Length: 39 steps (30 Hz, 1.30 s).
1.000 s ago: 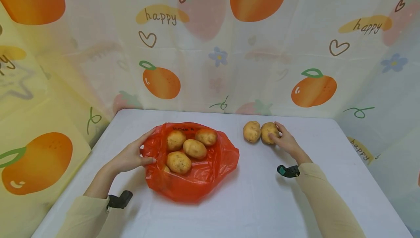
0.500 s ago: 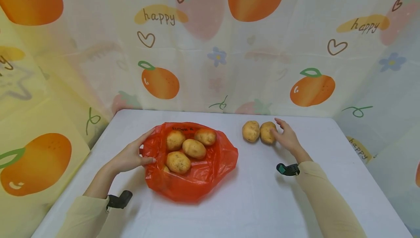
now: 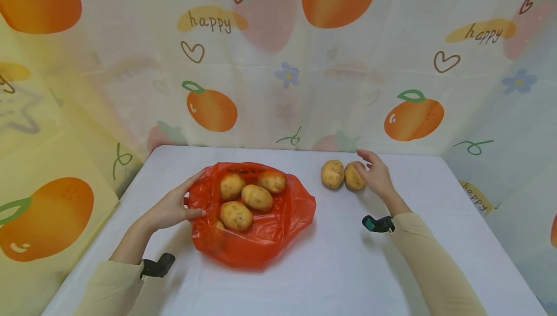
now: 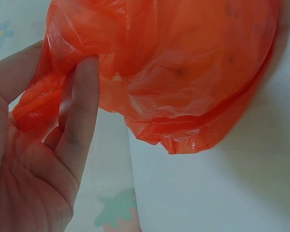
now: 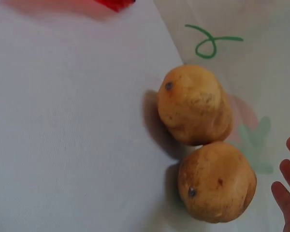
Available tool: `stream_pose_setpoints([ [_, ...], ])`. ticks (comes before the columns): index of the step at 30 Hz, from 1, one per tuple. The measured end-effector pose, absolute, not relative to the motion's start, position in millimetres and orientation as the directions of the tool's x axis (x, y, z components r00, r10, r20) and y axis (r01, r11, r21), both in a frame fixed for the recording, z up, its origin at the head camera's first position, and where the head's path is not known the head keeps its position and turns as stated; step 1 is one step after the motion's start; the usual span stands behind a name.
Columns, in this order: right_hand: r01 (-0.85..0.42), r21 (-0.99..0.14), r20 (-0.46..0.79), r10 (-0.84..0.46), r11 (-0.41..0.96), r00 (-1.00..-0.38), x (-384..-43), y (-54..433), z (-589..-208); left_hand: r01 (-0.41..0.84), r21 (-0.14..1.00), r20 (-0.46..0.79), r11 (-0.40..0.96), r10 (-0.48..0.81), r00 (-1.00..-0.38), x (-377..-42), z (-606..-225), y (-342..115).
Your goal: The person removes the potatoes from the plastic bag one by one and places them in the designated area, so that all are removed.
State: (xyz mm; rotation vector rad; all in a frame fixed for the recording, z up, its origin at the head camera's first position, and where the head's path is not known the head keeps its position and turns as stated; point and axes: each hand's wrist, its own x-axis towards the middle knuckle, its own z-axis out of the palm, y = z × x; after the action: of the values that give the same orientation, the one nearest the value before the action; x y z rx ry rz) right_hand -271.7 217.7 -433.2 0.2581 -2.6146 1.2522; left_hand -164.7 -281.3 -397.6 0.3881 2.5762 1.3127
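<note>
1. Our left hand (image 3: pixel 170 208) pinches the red bag (image 3: pixel 258 251) by its left edge.
2. Our right hand (image 3: pixel 377 176), fingers apart, holds nothing beside two loose potatoes (image 3: pixel 332 174) on the table (image 3: pixel 330 272).
3. On the backdrop (image 3: pixel 256 88) we read "happy"; the bag's dark print (image 3: pixel 242 171) is illegible.
4. We count five potatoes (image 3: pixel 256 198) showing in the bag.
</note>
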Motion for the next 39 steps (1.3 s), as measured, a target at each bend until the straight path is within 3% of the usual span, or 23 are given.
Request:
stream_pose_setpoints([
  [34,-0.431,-0.82,0.347,-0.272,0.376,-0.898,-247,128,-388,0.17,0.784,-0.059,0.597,0.345,-0.937,-167,-397,-279],
  [39,-0.442,-0.818,0.347,-0.298,0.369,-0.889,-228,114,-365,0.197,0.775,-0.041,0.601,0.359,-0.932,-168,-398,-277],
])
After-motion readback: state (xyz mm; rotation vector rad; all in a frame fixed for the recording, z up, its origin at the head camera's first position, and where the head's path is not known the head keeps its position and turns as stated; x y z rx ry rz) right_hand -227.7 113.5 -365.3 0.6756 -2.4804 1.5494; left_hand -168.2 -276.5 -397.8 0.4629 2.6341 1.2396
